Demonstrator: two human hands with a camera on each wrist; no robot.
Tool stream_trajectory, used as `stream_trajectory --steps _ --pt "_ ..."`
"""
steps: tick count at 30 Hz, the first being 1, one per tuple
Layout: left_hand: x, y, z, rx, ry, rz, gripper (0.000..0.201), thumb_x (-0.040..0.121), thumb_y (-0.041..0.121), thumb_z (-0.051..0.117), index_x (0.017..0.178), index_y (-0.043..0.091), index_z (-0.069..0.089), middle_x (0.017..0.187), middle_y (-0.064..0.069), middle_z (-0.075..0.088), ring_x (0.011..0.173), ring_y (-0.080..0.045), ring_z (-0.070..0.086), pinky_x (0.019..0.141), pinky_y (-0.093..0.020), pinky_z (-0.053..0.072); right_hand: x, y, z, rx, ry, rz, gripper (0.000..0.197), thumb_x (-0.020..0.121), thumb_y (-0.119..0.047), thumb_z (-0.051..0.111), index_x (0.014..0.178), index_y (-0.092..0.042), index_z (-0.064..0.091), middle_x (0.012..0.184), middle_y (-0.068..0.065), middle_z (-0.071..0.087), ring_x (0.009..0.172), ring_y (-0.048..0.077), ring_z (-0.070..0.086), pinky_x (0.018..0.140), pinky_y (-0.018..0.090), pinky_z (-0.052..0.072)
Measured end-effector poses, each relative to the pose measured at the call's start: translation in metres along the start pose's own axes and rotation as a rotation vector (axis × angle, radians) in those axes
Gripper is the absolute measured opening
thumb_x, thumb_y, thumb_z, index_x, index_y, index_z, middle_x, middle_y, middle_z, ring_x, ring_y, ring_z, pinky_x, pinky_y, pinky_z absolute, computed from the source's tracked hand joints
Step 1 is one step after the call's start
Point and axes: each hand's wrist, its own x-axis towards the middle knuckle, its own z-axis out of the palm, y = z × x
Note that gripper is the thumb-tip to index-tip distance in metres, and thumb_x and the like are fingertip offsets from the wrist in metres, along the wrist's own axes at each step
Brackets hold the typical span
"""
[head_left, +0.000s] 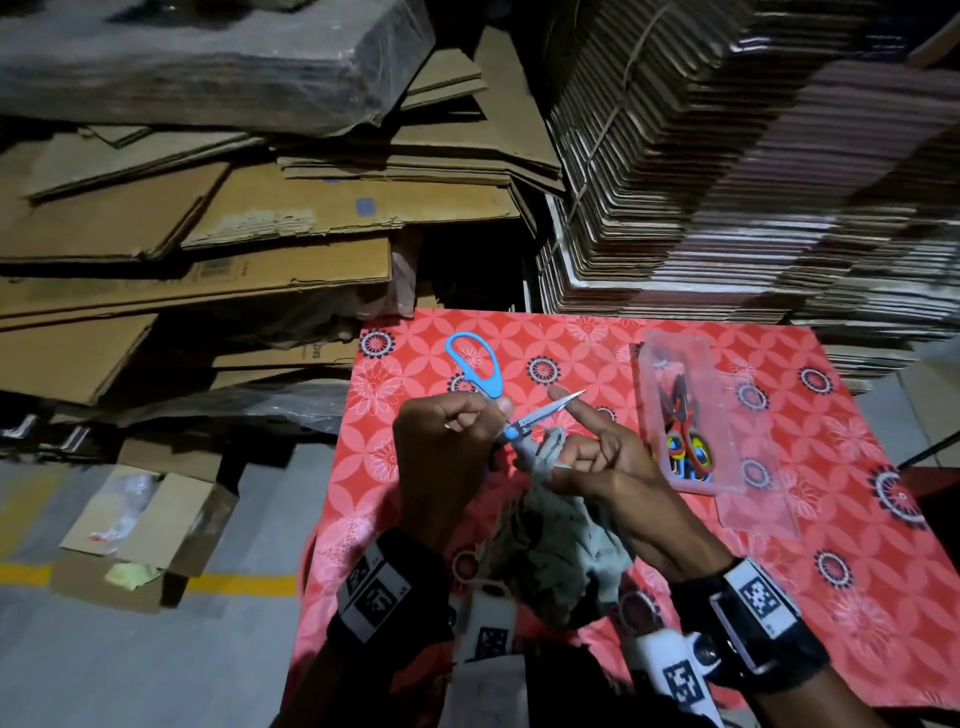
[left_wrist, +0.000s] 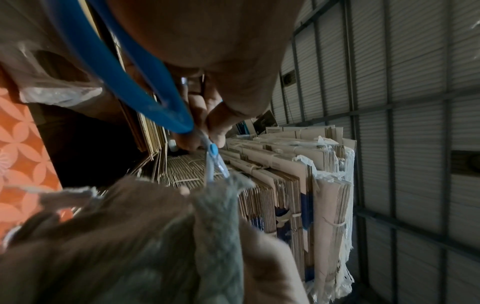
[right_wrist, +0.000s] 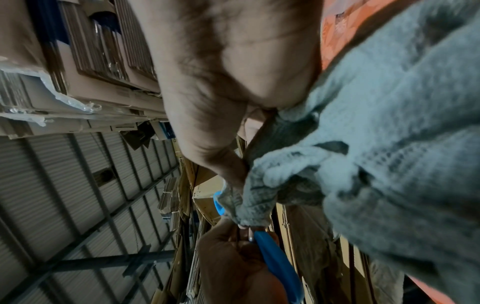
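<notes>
Over a red patterned tablecloth (head_left: 857, 519), my left hand (head_left: 480, 418) grips blue-handled thread snips (head_left: 474, 364) near the pivot. Their blades (head_left: 550, 410) point right. My right hand (head_left: 569, 460) pinches a bunched grey cloth (head_left: 561, 535) and holds its top edge up to the blades, with the index finger stretched out beside the blade tip. In the left wrist view the snips (left_wrist: 213, 149) meet the edge of the cloth (left_wrist: 215, 226). The right wrist view shows the cloth (right_wrist: 389, 144) under my palm and the blue handle (right_wrist: 278, 261) in my left hand (right_wrist: 233, 257).
A clear plastic box (head_left: 727, 457) holding colourful scissors (head_left: 685, 441) lies on the cloth to the right of my hands. Flattened cardboard (head_left: 208, 234) is piled behind and to the left, bundled cartons (head_left: 727, 182) behind right. An open carton (head_left: 145, 525) sits on the floor at left.
</notes>
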Motion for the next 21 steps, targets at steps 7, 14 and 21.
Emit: stream_trajectory --steps 7,14,21 --pt "0.008 -0.008 0.007 0.005 0.019 0.009 0.025 0.084 0.023 0.075 0.06 0.019 0.073 0.053 0.0 0.066 0.047 -0.017 0.059 0.053 -0.031 0.044 0.011 -0.017 0.003 -0.082 0.006 -0.019 0.1 0.081 0.023 0.07 0.162 -0.023 0.031 0.071 0.005 0.069 0.052 0.008 0.061 0.047 0.02 0.042" --pt "0.012 -0.014 0.008 -0.04 0.031 0.004 0.027 0.084 0.033 0.076 0.066 0.014 0.071 0.058 -0.015 0.066 0.052 -0.038 0.061 0.055 -0.053 0.052 0.021 -0.009 0.018 0.026 0.047 -0.107 0.114 0.076 0.025 0.071 0.164 -0.029 0.023 0.08 0.033 0.061 0.065 0.021 0.064 0.064 0.023 0.056" --pt "0.003 -0.018 0.006 -0.042 0.017 0.001 0.027 0.085 0.024 0.076 0.06 0.013 0.074 0.055 -0.008 0.066 0.049 -0.021 0.061 0.051 -0.037 0.049 0.016 -0.002 0.014 -0.009 -0.007 -0.025 0.101 0.075 0.017 0.073 0.16 -0.025 0.037 0.081 0.022 0.061 0.069 0.025 0.062 0.07 0.027 0.055"
